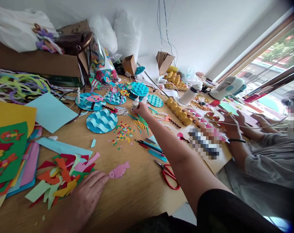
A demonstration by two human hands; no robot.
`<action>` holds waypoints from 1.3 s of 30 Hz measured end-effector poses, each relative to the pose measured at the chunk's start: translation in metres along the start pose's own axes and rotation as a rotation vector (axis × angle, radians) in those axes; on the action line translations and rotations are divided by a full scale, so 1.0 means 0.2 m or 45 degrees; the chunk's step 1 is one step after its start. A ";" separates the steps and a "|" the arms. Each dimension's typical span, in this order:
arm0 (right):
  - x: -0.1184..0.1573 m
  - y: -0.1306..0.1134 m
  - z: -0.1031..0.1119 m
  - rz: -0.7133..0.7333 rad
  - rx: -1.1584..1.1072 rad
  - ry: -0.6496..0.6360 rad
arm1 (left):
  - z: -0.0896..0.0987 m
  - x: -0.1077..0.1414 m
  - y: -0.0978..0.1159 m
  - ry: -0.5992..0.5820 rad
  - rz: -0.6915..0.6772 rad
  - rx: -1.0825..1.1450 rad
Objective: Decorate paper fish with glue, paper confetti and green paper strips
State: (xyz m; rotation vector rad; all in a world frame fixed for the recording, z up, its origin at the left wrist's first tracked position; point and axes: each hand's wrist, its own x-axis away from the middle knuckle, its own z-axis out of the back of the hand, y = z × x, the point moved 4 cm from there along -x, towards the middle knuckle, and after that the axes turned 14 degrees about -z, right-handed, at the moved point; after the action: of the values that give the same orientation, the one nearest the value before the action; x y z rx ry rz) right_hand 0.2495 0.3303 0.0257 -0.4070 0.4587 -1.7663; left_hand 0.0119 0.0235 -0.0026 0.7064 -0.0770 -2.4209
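My left hand (90, 191) rests on the table beside the paper scraps, its fingertips closed on the head of a pink paper fish (119, 171). The fish has a drawn eye and gill line, and its tail points away from my fingers. Far across the table, my right hand (143, 110) is wrapped around a small white glue bottle (135, 104). Near that bottle lie a round blue wave disc (102, 120), a black-and-white paper fish (122, 111) and green and yellow strips (140, 123). Confetti-like paper dots (123, 131) lie closer to me.
Coloured scraps (62, 176) and stacked paper sheets (30, 168) cover the left. Red-handled scissors (170, 176) and pencils (149, 145) lie under my right arm. A white bottle (190, 94) stands farther back. At right, another person's hands (234, 123) are at work.
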 end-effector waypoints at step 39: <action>0.59 -0.10 -0.04 0.685 0.704 -0.521 | -0.01 -0.03 0.01 0.026 -0.026 0.038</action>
State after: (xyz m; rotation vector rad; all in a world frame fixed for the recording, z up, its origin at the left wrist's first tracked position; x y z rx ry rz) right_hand 0.2017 0.2213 0.0327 -0.2103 -0.2053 -1.1744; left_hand 0.0189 0.0256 -0.0004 0.7488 -0.0984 -2.4363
